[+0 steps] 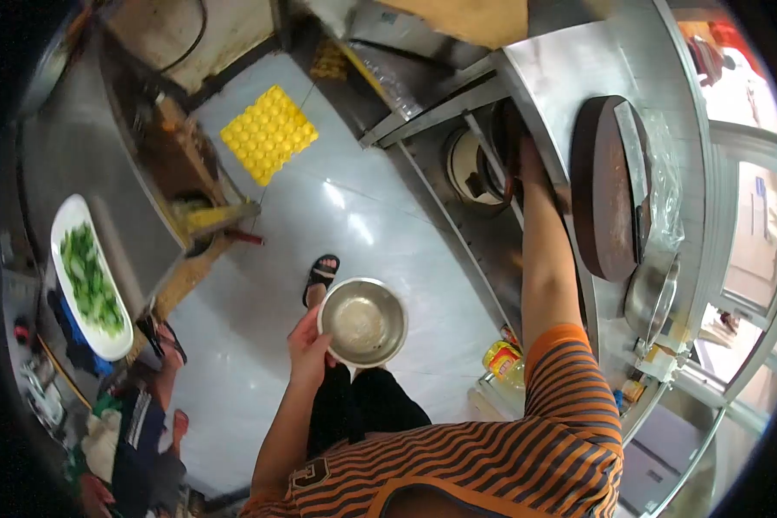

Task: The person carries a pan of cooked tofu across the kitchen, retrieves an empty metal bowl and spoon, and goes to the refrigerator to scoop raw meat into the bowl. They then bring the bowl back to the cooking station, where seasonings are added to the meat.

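Mid-scene, your left hand (307,344) pinches the left side of a steel bowl (394,308), held upright over the floor (406,268), likely to keep its pale contents (357,323) in; at right, your right hand (531,162) extends down by the steel table (570,60), near a round container (464,157), its finger position too obscured to tell.

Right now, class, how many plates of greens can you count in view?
1: the long white plate of greens at the far left of the picture. Others may be hidden inside the cabinets.
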`<move>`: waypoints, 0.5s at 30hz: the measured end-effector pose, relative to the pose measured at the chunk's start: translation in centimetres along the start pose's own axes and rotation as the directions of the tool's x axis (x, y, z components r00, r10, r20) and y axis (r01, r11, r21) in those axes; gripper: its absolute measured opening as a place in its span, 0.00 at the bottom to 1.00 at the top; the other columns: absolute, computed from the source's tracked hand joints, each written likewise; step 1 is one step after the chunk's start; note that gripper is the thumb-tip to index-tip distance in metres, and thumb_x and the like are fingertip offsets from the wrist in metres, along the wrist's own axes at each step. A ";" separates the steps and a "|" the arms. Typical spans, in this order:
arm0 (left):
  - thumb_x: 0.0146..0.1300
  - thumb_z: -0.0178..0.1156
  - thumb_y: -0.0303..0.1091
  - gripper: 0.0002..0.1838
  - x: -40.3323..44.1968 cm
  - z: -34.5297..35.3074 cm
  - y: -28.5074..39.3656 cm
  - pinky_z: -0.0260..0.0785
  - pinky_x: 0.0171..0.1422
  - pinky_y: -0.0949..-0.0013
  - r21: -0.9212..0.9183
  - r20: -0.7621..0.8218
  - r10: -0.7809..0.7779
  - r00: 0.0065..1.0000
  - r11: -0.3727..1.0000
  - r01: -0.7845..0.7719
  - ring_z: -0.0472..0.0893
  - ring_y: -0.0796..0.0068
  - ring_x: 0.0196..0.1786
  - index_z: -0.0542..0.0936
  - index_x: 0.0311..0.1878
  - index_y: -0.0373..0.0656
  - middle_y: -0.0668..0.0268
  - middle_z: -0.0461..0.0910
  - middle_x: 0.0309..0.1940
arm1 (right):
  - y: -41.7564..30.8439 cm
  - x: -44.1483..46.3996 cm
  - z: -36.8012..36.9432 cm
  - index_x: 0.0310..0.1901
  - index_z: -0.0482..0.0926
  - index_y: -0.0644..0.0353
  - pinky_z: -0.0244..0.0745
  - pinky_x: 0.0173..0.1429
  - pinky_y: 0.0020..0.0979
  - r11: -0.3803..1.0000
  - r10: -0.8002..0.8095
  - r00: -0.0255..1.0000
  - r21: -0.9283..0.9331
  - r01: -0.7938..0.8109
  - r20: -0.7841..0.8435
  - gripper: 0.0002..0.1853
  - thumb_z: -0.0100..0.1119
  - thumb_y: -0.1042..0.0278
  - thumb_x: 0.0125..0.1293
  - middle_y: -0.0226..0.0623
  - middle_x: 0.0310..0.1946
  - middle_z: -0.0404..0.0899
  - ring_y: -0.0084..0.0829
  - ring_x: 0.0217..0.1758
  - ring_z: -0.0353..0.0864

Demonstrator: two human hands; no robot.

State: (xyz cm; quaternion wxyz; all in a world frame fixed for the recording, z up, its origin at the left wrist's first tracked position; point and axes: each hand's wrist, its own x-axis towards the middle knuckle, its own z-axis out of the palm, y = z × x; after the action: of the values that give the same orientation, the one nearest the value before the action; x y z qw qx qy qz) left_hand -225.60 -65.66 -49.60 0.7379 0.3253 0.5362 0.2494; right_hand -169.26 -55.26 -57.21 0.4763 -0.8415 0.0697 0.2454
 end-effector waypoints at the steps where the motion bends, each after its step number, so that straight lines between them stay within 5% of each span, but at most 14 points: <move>1: 0.50 0.48 0.17 0.26 0.3 -0.4 0.9 0.59 0.13 0.81 0.003 -0.003 -0.007 1.000 1.000 0.007 0.70 0.83 0.15 0.66 0.56 0.36 0.63 0.76 0.30 | 0.6 -0.9 -0.5 0.46 0.74 0.62 0.69 0.49 0.38 0.994 -0.100 0.995 -0.045 0.099 -0.021 0.18 0.50 0.58 0.59 0.48 0.45 0.74 0.39 0.49 0.73; 5: 0.49 0.47 0.17 0.25 1.5 -0.2 3.7 0.58 0.12 0.80 0.127 -0.071 -0.216 0.974 0.966 0.223 0.69 0.81 0.15 0.66 0.55 0.36 0.61 0.76 0.30 | 2.2 -6.0 -2.8 0.47 0.73 0.63 0.69 0.48 0.40 0.835 -0.536 0.829 -0.245 0.492 -0.161 0.20 0.49 0.56 0.60 0.47 0.45 0.74 0.40 0.50 0.72; 7: 0.49 0.47 0.17 0.25 1.2 1.2 4.3 0.59 0.12 0.80 -0.093 -0.049 -0.160 0.986 0.984 0.155 0.70 0.80 0.15 0.66 0.55 0.36 0.59 0.77 0.31 | 1.2 -7.3 -3.4 0.48 0.73 0.63 0.69 0.48 0.41 0.685 -0.714 0.673 -0.395 0.612 -0.195 0.21 0.49 0.56 0.60 0.46 0.45 0.74 0.40 0.50 0.72; 10: 0.49 0.47 0.16 0.25 1.6 3.3 5.6 0.60 0.12 0.80 0.045 0.124 -0.152 0.981 0.988 0.148 0.73 0.79 0.17 0.66 0.54 0.35 0.58 0.77 0.32 | 2.0 -11.0 -6.1 0.49 0.72 0.64 0.70 0.47 0.43 0.437 -0.887 0.426 -0.621 0.650 -0.178 0.22 0.48 0.54 0.61 0.45 0.45 0.74 0.41 0.50 0.72; 11: 0.49 0.47 0.16 0.25 0.4 5.7 8.1 0.70 0.22 0.76 -0.100 0.248 -0.070 0.966 0.990 0.097 0.78 0.74 0.28 0.66 0.55 0.34 0.57 0.76 0.37 | 2.6 -12.5 -7.3 0.49 0.72 0.64 0.70 0.47 0.44 0.359 -0.922 0.355 -0.690 0.629 -0.156 0.22 0.48 0.54 0.61 0.45 0.45 0.74 0.41 0.50 0.72; 12: 0.49 0.46 0.15 0.25 0.6 8.6 8.7 0.72 0.30 0.73 -0.032 0.251 -0.079 0.965 0.995 0.090 0.78 0.72 0.34 0.66 0.55 0.32 0.57 0.75 0.40 | 2.5 -13.3 -8.8 0.49 0.71 0.65 0.70 0.47 0.44 0.289 -0.945 0.303 -0.751 0.594 -0.124 0.23 0.48 0.53 0.61 0.45 0.45 0.74 0.42 0.50 0.72; 13: 0.50 0.45 0.15 0.25 -1.8 9.9 9.2 0.74 0.38 0.71 0.115 0.236 -0.138 0.962 0.987 0.113 0.78 0.69 0.41 0.66 0.55 0.31 0.57 0.74 0.43 | 5.5 -15.8 -12.3 0.44 0.74 0.64 0.71 0.36 0.37 0.580 -0.750 0.659 -0.529 0.619 -0.051 0.16 0.50 0.60 0.61 0.40 0.35 0.76 0.35 0.38 0.74; 14: 0.51 0.44 0.15 0.24 -3.7 11.8 11.0 0.71 0.49 0.67 0.313 0.317 -0.102 0.943 0.950 -0.003 0.75 0.68 0.48 0.65 0.55 0.30 0.56 0.72 0.47 | 7.6 -17.1 -14.7 0.38 0.76 0.64 0.72 0.26 0.30 0.821 -0.478 0.867 -0.279 0.498 0.141 0.10 0.53 0.67 0.60 0.36 0.25 0.77 0.28 0.27 0.77; 15: 0.53 0.45 0.16 0.23 -3.5 11.7 8.9 0.71 0.47 0.71 0.219 0.464 -0.062 0.884 0.975 -0.047 0.76 0.70 0.46 0.65 0.56 0.30 0.56 0.73 0.46 | 8.8 -21.0 -17.1 0.36 0.76 0.64 0.72 0.25 0.29 0.907 -0.366 0.910 -0.146 0.396 0.192 0.08 0.53 0.68 0.60 0.34 0.22 0.77 0.26 0.24 0.77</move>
State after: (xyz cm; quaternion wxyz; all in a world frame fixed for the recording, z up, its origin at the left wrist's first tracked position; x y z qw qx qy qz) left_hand -215.68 -64.75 -38.19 0.8047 0.4548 0.3685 0.0987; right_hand -184.68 -76.67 -46.64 0.4403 -0.8562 -0.1576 0.2196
